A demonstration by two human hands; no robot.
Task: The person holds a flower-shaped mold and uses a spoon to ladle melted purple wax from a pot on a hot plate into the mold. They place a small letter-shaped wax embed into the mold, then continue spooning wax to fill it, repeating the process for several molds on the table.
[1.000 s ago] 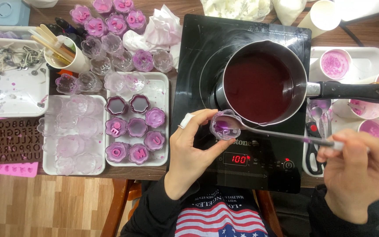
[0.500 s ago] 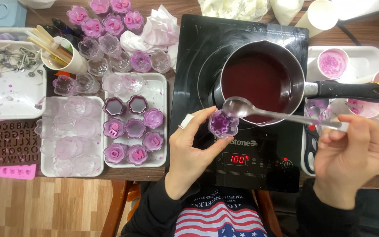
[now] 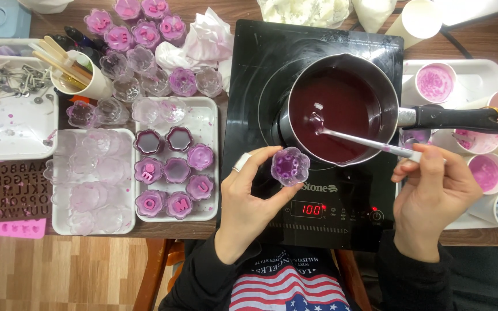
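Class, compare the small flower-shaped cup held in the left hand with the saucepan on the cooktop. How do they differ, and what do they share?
The flower-shaped cup is small, clear and scalloped; the saucepan is large, round and metal. The cup is pinched in the left hand over the cooktop; the saucepan rests on it. The saucepan holds a spoon gripped by the right hand; the cup has none. Both hold purple contents.

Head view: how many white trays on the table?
4. Far-left tray with metal wick tabs; second tray beside it with clear moulds; third tray left of the cooktop with purple-filled moulds; right tray under paper cups, partly hidden.
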